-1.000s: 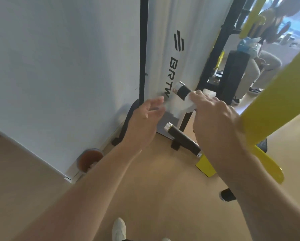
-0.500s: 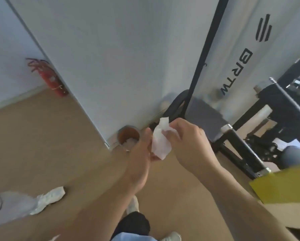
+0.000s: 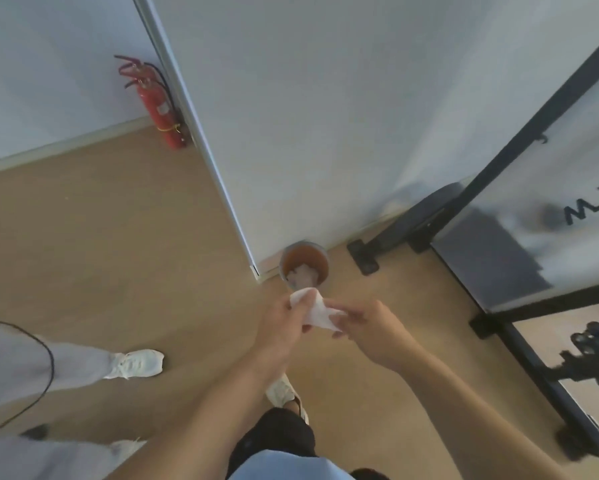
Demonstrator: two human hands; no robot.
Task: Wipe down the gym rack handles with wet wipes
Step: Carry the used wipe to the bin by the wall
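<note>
I'm holding a white wipe [image 3: 314, 313] between my left hand [image 3: 284, 329] and right hand [image 3: 371, 329], above a bin [image 3: 304, 263] standing on the floor [image 3: 118, 237].

Left hand [image 3: 286, 320] and right hand [image 3: 367, 329] both extended, fingers curled, pinching.

Crumpled soft white wipe [image 3: 314, 310]; smooth matt tan floor [image 3: 118, 258]; matt black metal frame [image 3: 520, 157].
</note>
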